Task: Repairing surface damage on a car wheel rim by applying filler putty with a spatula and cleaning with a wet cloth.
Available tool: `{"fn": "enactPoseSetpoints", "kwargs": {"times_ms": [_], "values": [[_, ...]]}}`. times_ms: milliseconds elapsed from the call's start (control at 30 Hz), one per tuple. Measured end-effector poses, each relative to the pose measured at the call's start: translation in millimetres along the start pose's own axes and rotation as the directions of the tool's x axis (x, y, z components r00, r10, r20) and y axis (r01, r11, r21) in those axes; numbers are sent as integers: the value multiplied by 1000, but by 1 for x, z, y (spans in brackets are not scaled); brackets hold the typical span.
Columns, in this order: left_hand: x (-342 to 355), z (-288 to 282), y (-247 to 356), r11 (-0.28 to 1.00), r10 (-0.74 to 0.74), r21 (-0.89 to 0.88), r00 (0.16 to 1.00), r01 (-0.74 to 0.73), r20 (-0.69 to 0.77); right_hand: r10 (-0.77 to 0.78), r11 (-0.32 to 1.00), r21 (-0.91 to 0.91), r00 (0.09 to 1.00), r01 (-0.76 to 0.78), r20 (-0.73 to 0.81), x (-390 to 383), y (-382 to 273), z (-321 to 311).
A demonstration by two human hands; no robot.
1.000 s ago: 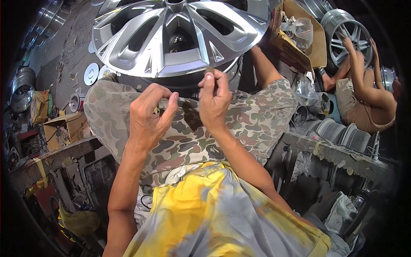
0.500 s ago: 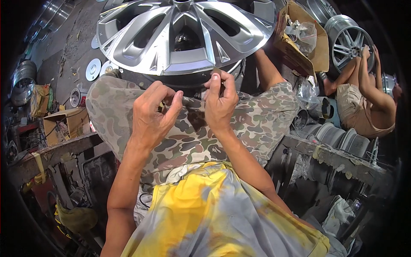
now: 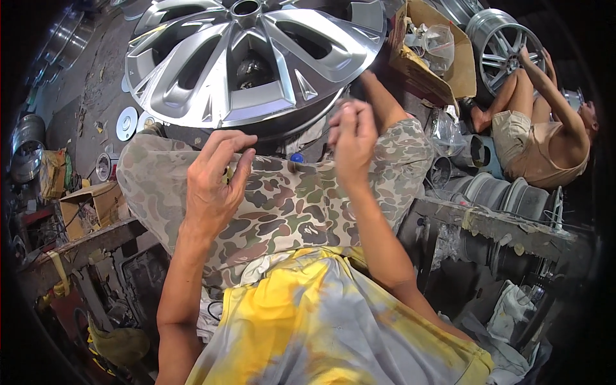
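A large silver alloy wheel (image 3: 260, 96) lies face up before my knees. My left hand (image 3: 217, 174) hovers over my camouflage trousers (image 3: 289, 212), below the wheel's near edge; its fingers curl loosely around a small yellowish thing, mostly hidden. Right of it, my right hand (image 3: 351, 138) is raised near the wheel's lower right edge, blurred, fingers bent together; what they hold is unclear. A small round blue object (image 3: 296, 158) shows between the hands, beyond the trousers.
A cardboard box of parts (image 3: 462, 80) stands right of the wheel. Further right, a seated person (image 3: 545, 160) handles another wheel (image 3: 494, 35). Stacked rims (image 3: 487, 192), a worn metal frame (image 3: 513, 221), silver discs (image 3: 127, 122) and another box (image 3: 93, 212) surround me.
My right hand has moved right, away from my left, and slightly up, blurring. My left hand has shifted slightly down-left. The blue object has come into view. The other person's hand has moved on the wheel.
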State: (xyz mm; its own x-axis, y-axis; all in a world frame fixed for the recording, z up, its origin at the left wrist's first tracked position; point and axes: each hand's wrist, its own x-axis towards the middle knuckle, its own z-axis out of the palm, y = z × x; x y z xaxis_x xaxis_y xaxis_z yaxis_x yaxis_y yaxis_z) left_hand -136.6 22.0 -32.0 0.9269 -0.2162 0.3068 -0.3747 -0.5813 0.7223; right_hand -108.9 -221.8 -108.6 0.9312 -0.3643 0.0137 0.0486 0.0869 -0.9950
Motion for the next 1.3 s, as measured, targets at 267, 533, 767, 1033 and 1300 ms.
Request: {"fn": "enactPoseSetpoints", "kwargs": {"times_ms": [267, 533, 767, 1033, 1300], "values": [[19, 1, 6, 985, -6, 170, 996, -8, 84, -187, 972, -142, 982, 189, 27, 67, 16, -25], [15, 6, 7, 947, 50, 308, 989, -92, 139, -97, 974, -193, 989, 117, 108, -7, 4, 30], [11, 11, 20, 953, -88, 301, 974, 23, 207, -146, 957, -209, 959, 199, 243, -27, 2, 39], [9, 19, 29, 935, -24, 348, 968, -67, 251, -124, 991, -41, 992, 123, -2, 122, 8, -58], [6, 26, 36, 923, -90, 382, 938, -47, 334, -152, 947, -267, 982, 178, 114, 128, 0, -58]]}}
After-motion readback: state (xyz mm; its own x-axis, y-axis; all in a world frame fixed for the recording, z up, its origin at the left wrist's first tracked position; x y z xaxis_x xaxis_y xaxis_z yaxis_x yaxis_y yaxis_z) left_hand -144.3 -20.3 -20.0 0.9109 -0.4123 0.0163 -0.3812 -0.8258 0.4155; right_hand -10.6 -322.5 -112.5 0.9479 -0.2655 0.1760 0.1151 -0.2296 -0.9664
